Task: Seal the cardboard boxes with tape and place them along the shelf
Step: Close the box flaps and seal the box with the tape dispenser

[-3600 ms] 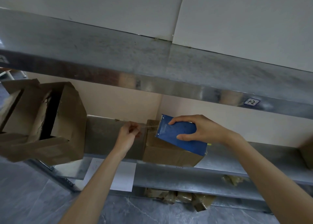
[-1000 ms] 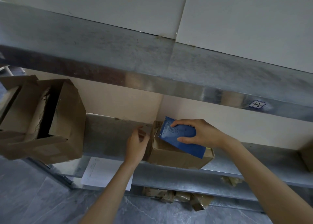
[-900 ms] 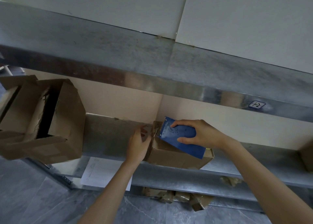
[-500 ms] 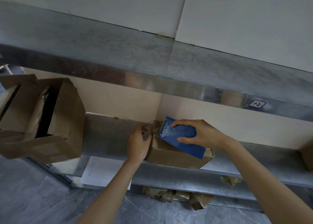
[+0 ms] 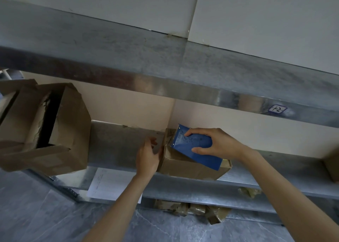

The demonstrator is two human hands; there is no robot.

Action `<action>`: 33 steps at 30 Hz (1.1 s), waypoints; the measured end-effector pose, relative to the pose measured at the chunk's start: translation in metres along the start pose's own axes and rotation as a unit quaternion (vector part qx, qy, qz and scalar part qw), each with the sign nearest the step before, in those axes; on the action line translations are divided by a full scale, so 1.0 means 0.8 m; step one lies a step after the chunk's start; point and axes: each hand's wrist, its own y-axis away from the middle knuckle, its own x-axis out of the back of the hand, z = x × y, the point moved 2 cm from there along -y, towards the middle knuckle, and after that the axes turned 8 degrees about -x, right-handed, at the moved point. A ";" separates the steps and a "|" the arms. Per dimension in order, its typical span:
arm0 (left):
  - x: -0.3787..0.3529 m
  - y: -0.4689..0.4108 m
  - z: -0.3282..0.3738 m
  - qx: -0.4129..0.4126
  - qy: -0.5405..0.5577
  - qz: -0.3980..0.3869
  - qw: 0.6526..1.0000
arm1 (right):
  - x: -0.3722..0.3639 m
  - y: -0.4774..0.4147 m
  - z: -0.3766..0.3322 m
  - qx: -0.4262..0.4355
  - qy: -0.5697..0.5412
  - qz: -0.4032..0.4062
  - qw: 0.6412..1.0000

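Observation:
A small cardboard box (image 5: 185, 166) sits on the metal shelf (image 5: 117, 146). My right hand (image 5: 214, 143) grips a blue tape dispenser (image 5: 194, 149) that lies on the box's top. My left hand (image 5: 147, 155) presses flat, fingers straight, against the box's left end, where tape runs down the side. A larger cardboard box (image 5: 45, 126) with its flaps open stands at the left end of the same shelf.
An upper metal shelf (image 5: 165, 64) with a small label (image 5: 277, 109) runs overhead. A white paper sheet (image 5: 102, 185) hangs on the shelf's front edge. Crumpled brown tape scraps (image 5: 194, 209) lie on the grey floor below. Another box's corner (image 5: 331, 164) shows at the far right.
Earlier my left hand pinched a strip of tape pulled out from the dispenser; it now lies flat on the box's left end. The dispenser has stayed on the box top.

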 end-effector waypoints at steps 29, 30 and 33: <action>0.032 -0.022 0.026 -0.067 0.067 -0.028 0.995 | 0.002 0.001 0.002 -0.006 0.002 -0.005 1.000; 0.038 -0.025 0.028 -0.077 0.073 -0.055 0.993 | 0.003 0.001 0.001 -0.005 0.002 -0.005 1.000; 0.051 -0.030 0.031 -0.079 0.077 -0.158 0.981 | 0.005 0.001 0.001 -0.002 0.000 -0.008 1.000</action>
